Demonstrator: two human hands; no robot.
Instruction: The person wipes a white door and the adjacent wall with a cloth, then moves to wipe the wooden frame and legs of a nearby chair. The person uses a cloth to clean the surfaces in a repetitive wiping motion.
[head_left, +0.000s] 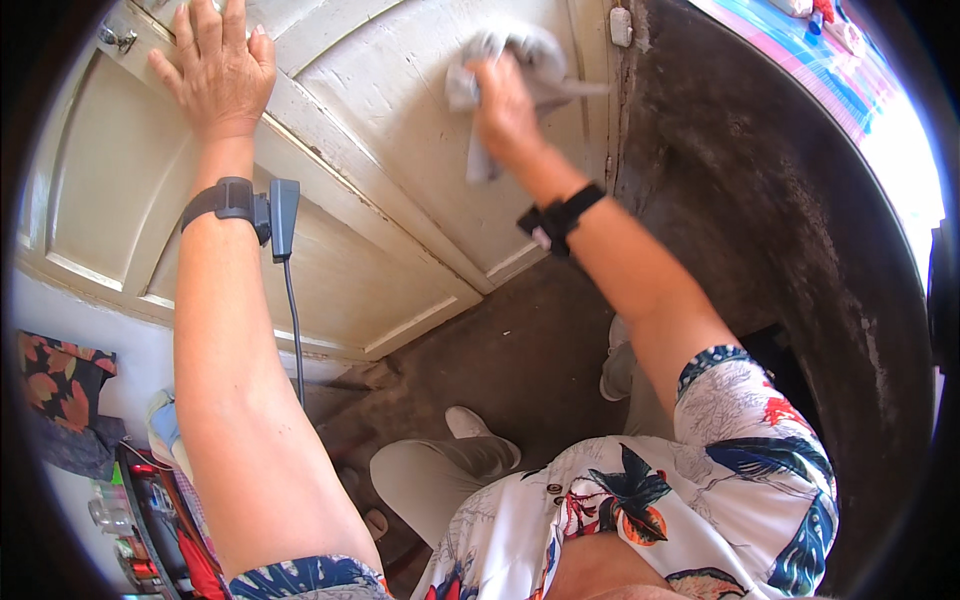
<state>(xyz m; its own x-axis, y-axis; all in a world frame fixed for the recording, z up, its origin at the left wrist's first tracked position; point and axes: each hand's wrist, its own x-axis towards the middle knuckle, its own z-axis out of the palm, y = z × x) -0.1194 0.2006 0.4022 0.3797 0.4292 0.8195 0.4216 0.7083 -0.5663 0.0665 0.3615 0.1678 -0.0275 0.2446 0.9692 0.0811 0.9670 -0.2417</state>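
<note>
My left hand (214, 79) lies palm down on a cream-painted wooden door (360, 247), with its fingers apart. A round metal knob (118, 36) sits just left of those fingers. Farther right, my right hand (504, 109) grips a crumpled greyish-white cloth (529, 49) against the upper door panel (397, 82). Motion blurs this hand and the cloth, and loose ends of fabric hang past the fingers. Each wrist wears a black strap; the left one carries a grey device (285, 219) with a cable.
A dark, worn wall (750, 172) curves along the right. Beyond it is a surface with a checked cover (832, 75) and small items. At lower left, a shelf (139, 495) holds several articles beneath a hanging floral cloth (64, 386). Dark floor (480, 360) lies below.
</note>
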